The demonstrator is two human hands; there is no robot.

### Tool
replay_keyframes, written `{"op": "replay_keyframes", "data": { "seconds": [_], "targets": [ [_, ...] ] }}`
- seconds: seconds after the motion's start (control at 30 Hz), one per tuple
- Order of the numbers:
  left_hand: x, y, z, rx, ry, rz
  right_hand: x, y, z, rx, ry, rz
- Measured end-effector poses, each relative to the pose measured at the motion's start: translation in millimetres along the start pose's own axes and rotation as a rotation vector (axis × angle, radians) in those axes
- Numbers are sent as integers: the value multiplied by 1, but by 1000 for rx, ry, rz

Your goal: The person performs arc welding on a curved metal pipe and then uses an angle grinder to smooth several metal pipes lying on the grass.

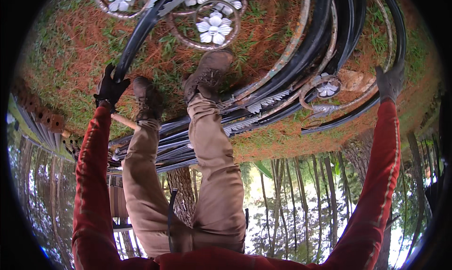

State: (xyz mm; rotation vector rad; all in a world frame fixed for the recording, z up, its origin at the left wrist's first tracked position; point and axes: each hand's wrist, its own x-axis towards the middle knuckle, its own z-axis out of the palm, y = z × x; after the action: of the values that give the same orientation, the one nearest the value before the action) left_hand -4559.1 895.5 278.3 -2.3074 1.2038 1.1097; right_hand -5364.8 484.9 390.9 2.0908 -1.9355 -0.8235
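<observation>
My left hand (111, 87), in a black glove, is at the lower end of a glossy black tube (137, 43), which lies between its thumb and fingers. To the far right, my right hand (391, 81), in a grey glove, is closed around a curved black tube (399, 32); its fingertips are partly hidden. Between my arms a bundle of bent black tubes (287, 71) sweeps across the ground. Rusty curved metal rods (289, 49) run along it, with silvery metal leaves (268, 102) and a metal flower (328, 85) attached.
My brown boots (209, 72) stand on grass and dry needles beside the bundle. A metal flower (214, 28) inside a rusty ring lies before my foot. Holed bricks (46, 118) are stacked at left. A wooden handle (125, 121) is near my left wrist. Tree trunks (181, 187) rise behind.
</observation>
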Motion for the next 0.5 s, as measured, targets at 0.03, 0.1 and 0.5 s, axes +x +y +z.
{"op": "replay_keyframes", "data": {
  "seconds": [0.03, 0.1, 0.5],
  "targets": [
    [-11, 1, -8, 33, 51, -24, -27, 2, 3, 54, -26, -11],
    [-30, 16, -25, 95, 131, -91, -88, 15, 9, 149, -107, 3],
    [-152, 69, -62, -481, 392, 45, -523, -130, -85, 569, -1095, 157]
  ]
}}
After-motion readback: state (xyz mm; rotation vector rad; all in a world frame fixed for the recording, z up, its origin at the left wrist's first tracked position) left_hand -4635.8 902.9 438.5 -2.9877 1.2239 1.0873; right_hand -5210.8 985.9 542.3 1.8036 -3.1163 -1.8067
